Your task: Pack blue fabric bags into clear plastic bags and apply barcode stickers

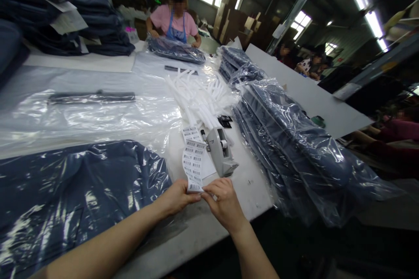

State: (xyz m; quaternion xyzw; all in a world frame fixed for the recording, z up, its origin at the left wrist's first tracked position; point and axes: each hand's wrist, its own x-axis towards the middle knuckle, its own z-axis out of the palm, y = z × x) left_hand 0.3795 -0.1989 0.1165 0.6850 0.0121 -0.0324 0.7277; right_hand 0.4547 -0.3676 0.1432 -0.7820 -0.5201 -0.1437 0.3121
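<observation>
A strip of white barcode labels point(194, 163) runs up the table from between my hands. My left hand point(176, 196) pinches the strip's near end between thumb and fingers. At the near right corner of the same strip, my right hand point(224, 200) has its thumb and forefinger closed together. Just beyond my right hand stands a grey tape dispenser point(220, 152). To the left of my hands lies a dark blue garment in a clear plastic bag point(81, 196), partly under my left forearm.
White strips point(199, 91) lie heaped mid-table. Bagged dark garments point(281, 130) are stacked along the right edge. Folded garments point(62, 4) pile up at the far left. Across the table, a person in a blue apron point(176, 26) handles a bagged garment point(176, 50).
</observation>
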